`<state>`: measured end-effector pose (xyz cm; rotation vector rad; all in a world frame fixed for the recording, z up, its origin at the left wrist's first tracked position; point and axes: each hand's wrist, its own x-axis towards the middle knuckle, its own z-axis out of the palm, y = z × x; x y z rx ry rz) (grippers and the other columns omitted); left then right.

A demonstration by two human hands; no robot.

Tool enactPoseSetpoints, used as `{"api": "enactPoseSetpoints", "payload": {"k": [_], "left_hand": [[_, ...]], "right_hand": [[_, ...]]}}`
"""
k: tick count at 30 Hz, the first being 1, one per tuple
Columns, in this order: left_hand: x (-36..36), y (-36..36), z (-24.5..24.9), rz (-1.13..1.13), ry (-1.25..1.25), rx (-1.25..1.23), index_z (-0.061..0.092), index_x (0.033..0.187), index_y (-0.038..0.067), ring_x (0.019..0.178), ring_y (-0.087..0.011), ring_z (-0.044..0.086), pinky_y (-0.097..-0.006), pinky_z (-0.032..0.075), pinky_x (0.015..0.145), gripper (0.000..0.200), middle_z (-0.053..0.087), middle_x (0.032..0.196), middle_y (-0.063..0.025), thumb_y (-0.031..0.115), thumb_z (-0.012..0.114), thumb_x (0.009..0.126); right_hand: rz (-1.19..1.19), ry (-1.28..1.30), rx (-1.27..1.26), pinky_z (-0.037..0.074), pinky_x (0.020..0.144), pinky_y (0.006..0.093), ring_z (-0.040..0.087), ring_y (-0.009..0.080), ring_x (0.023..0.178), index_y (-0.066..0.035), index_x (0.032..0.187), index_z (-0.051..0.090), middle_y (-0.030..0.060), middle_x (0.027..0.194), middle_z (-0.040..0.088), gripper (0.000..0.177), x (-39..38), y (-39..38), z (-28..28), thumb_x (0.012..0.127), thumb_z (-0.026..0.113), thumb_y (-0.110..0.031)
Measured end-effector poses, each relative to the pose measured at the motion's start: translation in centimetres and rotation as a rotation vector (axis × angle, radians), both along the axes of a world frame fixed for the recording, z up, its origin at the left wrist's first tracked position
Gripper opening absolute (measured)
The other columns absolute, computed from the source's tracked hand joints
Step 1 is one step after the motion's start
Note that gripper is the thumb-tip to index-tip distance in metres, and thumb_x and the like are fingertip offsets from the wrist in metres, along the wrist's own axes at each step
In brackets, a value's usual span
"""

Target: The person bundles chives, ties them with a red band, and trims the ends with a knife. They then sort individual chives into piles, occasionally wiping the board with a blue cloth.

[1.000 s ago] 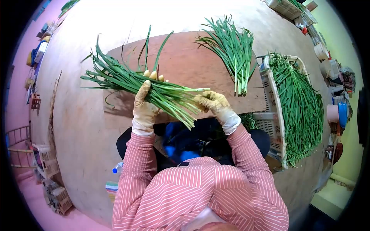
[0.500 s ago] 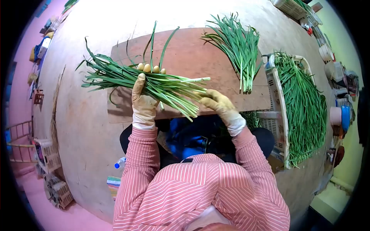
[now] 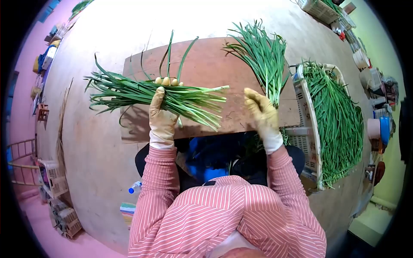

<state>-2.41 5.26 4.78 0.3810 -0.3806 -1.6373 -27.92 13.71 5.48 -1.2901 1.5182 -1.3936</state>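
A bunch of long green leafy stalks [image 3: 129, 89] lies across my left hand [image 3: 161, 116], which wears a pale glove and is wrapped round it. The pale stem ends point right, and a few loose leaves stick up behind my fingers. My right hand [image 3: 263, 115], also gloved, is raised to the right of the stem ends, apart from them, with its fingers partly curled; whether it holds anything small is unclear. Just beyond it, a second bunch [image 3: 266, 64] lies on the reddish-brown board [image 3: 206, 51], its stems toward me.
On the right stands a white plastic crate [image 3: 310, 116] heaped with green stalks [image 3: 337, 124]. A blue-capped bottle [image 3: 135, 187] is on the floor at the left of my body. More baskets and containers line the left and right walls.
My right hand has moved away from the stem ends, to the right and up toward the second bunch. The held bunch has shifted slightly and lies a little more level in my left hand.
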Motion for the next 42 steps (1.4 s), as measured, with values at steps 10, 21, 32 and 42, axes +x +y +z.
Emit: {"api": "enactPoseSetpoints", "payload": {"k": [10, 21, 32, 42], "left_hand": [[-1.4, 1.2, 0.0, -0.235, 0.084, 0.129, 0.058, 0.115, 0.007, 0.104, -0.0303, 0.060, -0.0481, 0.046, 0.097, 0.028, 0.065, 0.105, -0.0111, 0.008, 0.062, 0.087], [-5.5, 0.1, -3.4, -0.412, -0.593, 0.331, 0.058, 0.115, 0.009, 0.075, -0.0173, 0.058, -0.0334, 0.048, 0.069, 0.042, 0.061, 0.098, -0.0049, 0.040, 0.066, 0.087], [-12.3, 6.3, -7.0, -0.675, -0.218, 0.565, 0.062, 0.100, 0.005, 0.078, -0.0190, 0.062, -0.0348, 0.053, 0.073, 0.024, 0.065, 0.089, -0.0058, 0.027, 0.063, 0.091], [-9.9, 8.3, -8.4, -0.663, -0.074, 0.582, 0.059, 0.112, 0.003, 0.093, -0.0234, 0.064, -0.0380, 0.054, 0.083, 0.026, 0.065, 0.104, -0.0111, 0.019, 0.060, 0.092]], "right_hand": [[0.147, 1.037, -0.184, 0.031, 0.105, 0.0476, 0.042, 0.0352, 0.125, -0.008, 0.149, 0.019, 0.0179, 0.137, 0.043, 0.104, 7.0, -0.9, -2.5, 0.067, 0.078, -0.033], [-0.065, 0.626, 0.500, 0.051, 0.077, 0.0467, 0.064, 0.0404, 0.087, -0.004, 0.135, 0.038, 0.0229, 0.096, 0.065, 0.066, 4.4, 0.0, -5.4, 0.077, 0.066, -0.016], [-0.039, 1.120, 0.583, 0.054, 0.051, 0.0371, 0.068, 0.0248, 0.063, -0.005, 0.085, 0.062, 0.0151, 0.078, 0.066, 0.015, 6.4, 2.3, -6.5, 0.087, 0.052, -0.016], [0.444, 0.815, 0.446, 0.053, 0.064, 0.0383, 0.066, 0.0310, 0.074, 0.001, 0.139, 0.032, 0.0209, 0.087, 0.065, 0.072, 4.0, 6.8, 0.5, 0.082, 0.065, -0.028]]}}
